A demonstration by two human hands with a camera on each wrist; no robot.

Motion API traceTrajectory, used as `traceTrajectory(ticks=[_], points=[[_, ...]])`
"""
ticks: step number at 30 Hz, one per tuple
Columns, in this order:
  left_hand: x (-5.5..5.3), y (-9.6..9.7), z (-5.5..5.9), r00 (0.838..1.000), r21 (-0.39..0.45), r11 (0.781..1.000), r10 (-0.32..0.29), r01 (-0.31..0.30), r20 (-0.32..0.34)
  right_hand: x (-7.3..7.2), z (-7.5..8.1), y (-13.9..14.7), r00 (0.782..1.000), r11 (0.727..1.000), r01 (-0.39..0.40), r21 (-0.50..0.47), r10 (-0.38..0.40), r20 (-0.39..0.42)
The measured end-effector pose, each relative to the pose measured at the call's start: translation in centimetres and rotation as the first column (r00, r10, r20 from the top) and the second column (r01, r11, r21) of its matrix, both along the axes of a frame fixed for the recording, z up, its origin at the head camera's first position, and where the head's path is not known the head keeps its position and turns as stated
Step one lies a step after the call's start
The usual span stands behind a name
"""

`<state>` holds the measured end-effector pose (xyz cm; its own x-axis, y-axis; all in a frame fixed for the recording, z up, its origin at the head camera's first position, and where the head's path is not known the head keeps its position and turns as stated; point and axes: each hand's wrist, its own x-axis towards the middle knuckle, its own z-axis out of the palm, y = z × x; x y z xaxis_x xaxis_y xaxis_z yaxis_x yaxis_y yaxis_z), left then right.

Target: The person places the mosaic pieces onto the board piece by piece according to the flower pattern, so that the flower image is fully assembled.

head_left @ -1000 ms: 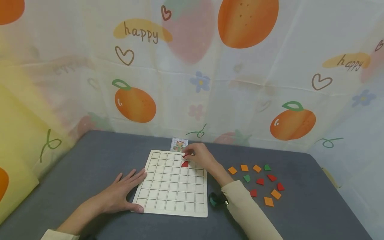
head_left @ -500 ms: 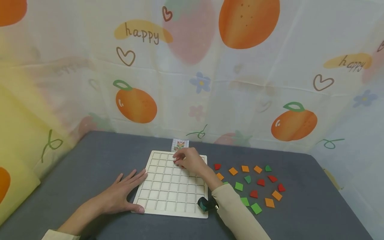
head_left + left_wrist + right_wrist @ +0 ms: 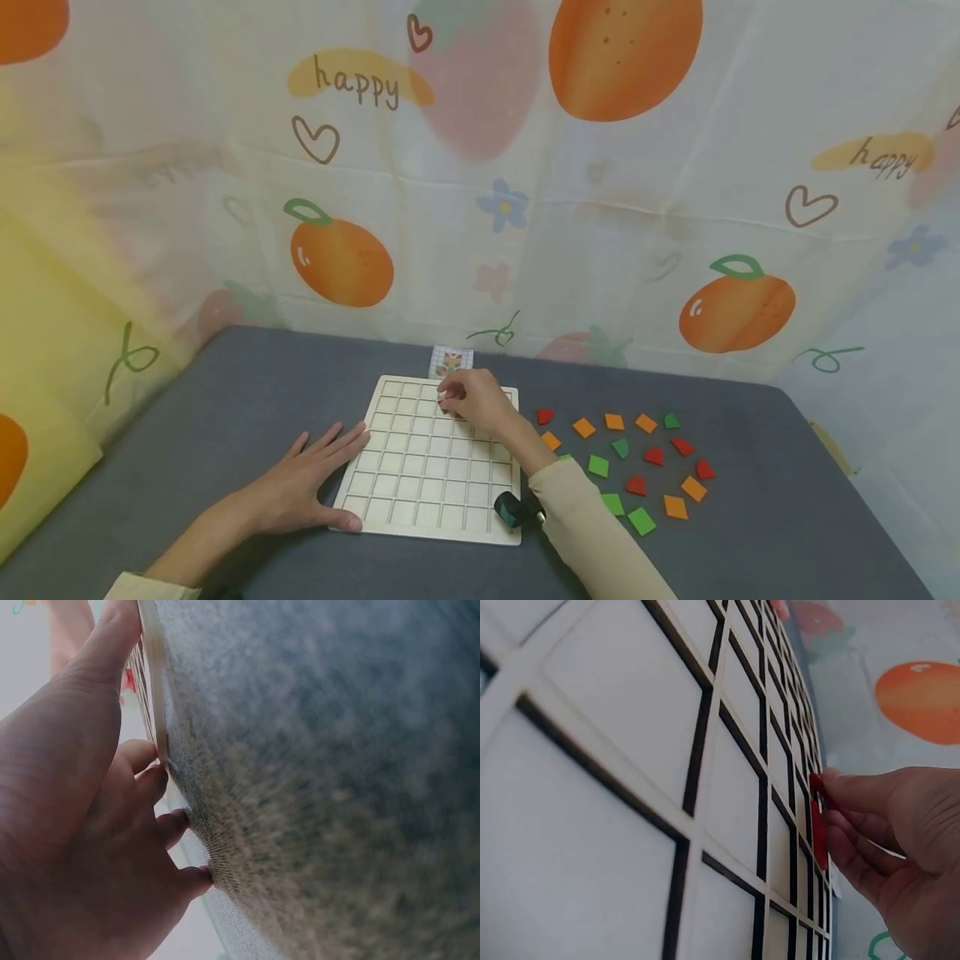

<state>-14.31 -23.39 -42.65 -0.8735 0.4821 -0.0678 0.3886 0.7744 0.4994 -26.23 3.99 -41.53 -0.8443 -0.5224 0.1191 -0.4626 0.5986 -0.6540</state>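
Note:
My right hand (image 3: 480, 404) pinches a small red tile (image 3: 817, 782) over the far part of the white gridded board (image 3: 435, 536). Beside it, in the right wrist view, another red tile (image 3: 819, 840) lies on the grid; in the head view the hand covers that one. Along the board's left edge rests my left hand (image 3: 300, 483), its fingers spread and fairly straight. The left wrist view has the left thumb and fingertips touching the board's edge and the grey tabletop. Behind the board lies a small card (image 3: 451, 360) with a printed grid picture, its lower part hidden.
Right of the board, loose tiles lie scattered: orange ones (image 3: 676, 507), red ones (image 3: 637, 485), light green squares (image 3: 642, 522) and darker green ones (image 3: 672, 421). The right forearm passes over some. A printed cloth (image 3: 615, 275) hangs behind the grey table (image 3: 262, 375).
Carrying the red tile, my right hand has shifted left across the board's far rows, bringing more tiles at right into sight. In the last half second it barely moves. The left hand stays put.

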Motion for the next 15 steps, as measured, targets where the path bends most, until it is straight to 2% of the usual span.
traceTrajectory(ticks=[5, 15], points=[[0.00, 0.01, 0.12, 1.000, -0.006, 1.000, 0.005, -0.005, -0.001, -0.15, -0.01, -0.11, 1.000, 0.999, -0.007, 0.038, 0.009, -0.027], [0.15, 0.03, 0.16, 1.000, 0.010, 1.000, 0.004, -0.004, -0.002, -0.38, -0.02, -0.11, 1.000, 0.999, 0.004, 0.037, -0.004, 0.021]])
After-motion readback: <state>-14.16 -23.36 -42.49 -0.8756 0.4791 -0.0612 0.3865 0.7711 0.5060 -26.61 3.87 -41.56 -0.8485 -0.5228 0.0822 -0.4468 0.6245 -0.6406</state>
